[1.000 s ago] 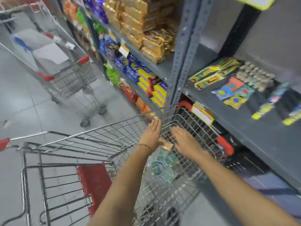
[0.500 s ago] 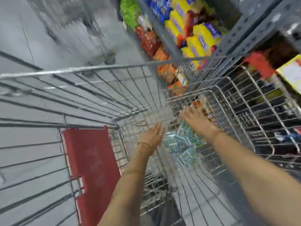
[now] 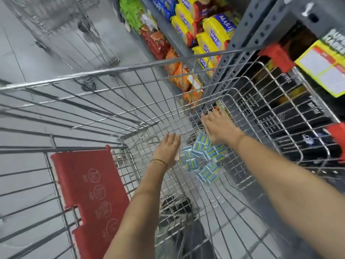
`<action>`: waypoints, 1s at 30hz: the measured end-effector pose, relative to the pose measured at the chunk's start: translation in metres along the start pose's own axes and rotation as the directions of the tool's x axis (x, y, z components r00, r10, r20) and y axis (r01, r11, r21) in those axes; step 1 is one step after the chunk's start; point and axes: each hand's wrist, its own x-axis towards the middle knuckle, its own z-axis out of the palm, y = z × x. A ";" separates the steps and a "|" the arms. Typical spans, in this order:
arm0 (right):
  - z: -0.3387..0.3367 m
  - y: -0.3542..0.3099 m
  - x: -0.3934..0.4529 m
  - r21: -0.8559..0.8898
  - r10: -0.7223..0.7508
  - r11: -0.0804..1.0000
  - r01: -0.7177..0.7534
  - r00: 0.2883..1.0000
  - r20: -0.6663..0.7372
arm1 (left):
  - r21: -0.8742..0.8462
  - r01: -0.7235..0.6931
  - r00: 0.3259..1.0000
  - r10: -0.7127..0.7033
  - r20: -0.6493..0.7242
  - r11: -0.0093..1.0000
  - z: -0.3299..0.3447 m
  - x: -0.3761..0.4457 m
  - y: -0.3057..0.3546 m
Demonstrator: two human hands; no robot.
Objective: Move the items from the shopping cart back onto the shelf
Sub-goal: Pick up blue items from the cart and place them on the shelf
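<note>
Upper centre/right of frame: yellow biscuit packs [image 3: 214, 32] on the shelf [image 3: 240, 34] w/ blue band reading "MARI", repeated on several packs, rest of word cut off. Far upper right: black pack [image 3: 336, 37] w/ white letters, partly "SUPE…", 2nd line unclear. Yellow shelf tag [image 3: 324, 68] below it: print too blurred. Red cart flap [image 3: 89, 187], lower left: round warning icons, tiny captions illegible. Blue-white packets [image 3: 201, 157] in cart: print unreadable.

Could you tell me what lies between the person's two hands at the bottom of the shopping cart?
In the head view, small blue-and-white packets lie between the left hand and right hand.
</note>
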 end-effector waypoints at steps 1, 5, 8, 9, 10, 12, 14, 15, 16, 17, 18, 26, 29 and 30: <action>-0.007 0.006 -0.009 0.051 0.032 0.998 -0.031 0.999 -0.015 | 0.007 -0.004 1.000 0.004 -0.006 1.000 -0.012 -0.003 0.005; -0.044 0.020 -0.054 0.281 0.077 0.956 -0.086 0.996 0.045 | 0.002 -0.056 0.995 0.056 -0.079 0.998 -0.062 -0.015 0.034; -0.077 0.033 -0.103 0.441 0.125 0.887 -0.135 0.991 0.053 | 0.023 -0.120 0.991 0.122 -0.060 0.992 -0.111 -0.027 0.067; -0.089 0.039 -0.124 0.470 0.146 0.872 -0.136 0.989 0.015 | 0.040 -0.152 0.987 0.154 -0.048 0.988 -0.131 -0.031 0.081; -0.103 0.046 -0.149 0.481 0.177 0.865 -0.142 0.984 -0.028 | 0.062 -0.191 0.980 0.194 -0.047 0.980 -0.154 -0.037 0.099; -0.122 0.055 -0.187 0.494 0.251 0.853 -0.169 0.962 -0.105 | 0.130 -0.274 0.955 0.285 -0.079 0.953 -0.188 -0.044 0.130; -0.139 0.068 -0.228 0.540 0.347 0.810 -0.228 0.929 -0.128 | 0.244 -0.373 0.910 0.404 -0.091 0.895 -0.223 -0.052 0.167; -0.147 0.078 -0.253 0.557 0.392 0.789 -0.260 0.911 -0.131 | 0.307 -0.422 0.881 0.466 -0.083 0.853 -0.241 -0.056 0.190; -0.152 0.086 -0.273 0.564 0.425 0.776 -0.282 0.894 -0.138 | 0.347 -0.453 0.860 0.505 -0.073 0.821 -0.255 -0.059 0.210; -0.155 0.096 -0.294 0.570 0.462 0.762 -0.308 0.875 -0.145 | 0.368 -0.468 0.845 0.529 -0.081 0.804 -0.268 -0.059 0.229; -0.156 0.105 -0.313 0.572 0.496 0.751 -0.330 0.853 -0.159 | 0.371 -0.474 0.839 0.538 -0.086 0.798 -0.279 -0.060 0.247; -0.116 0.185 -0.482 0.631 0.769 0.530 -0.566 0.635 -0.076 | 0.508 -0.694 0.591 0.806 -0.003 0.510 -0.302 -0.077 0.451; -0.078 0.212 -0.528 0.741 0.850 0.319 -0.590 0.525 0.052 | 0.352 -0.766 0.586 0.810 0.034 0.539 -0.293 -0.087 0.522; -0.064 0.222 -0.539 0.752 0.855 0.291 -0.591 0.513 0.072 | 0.315 -0.782 0.577 0.816 0.040 0.538 -0.288 -0.090 0.543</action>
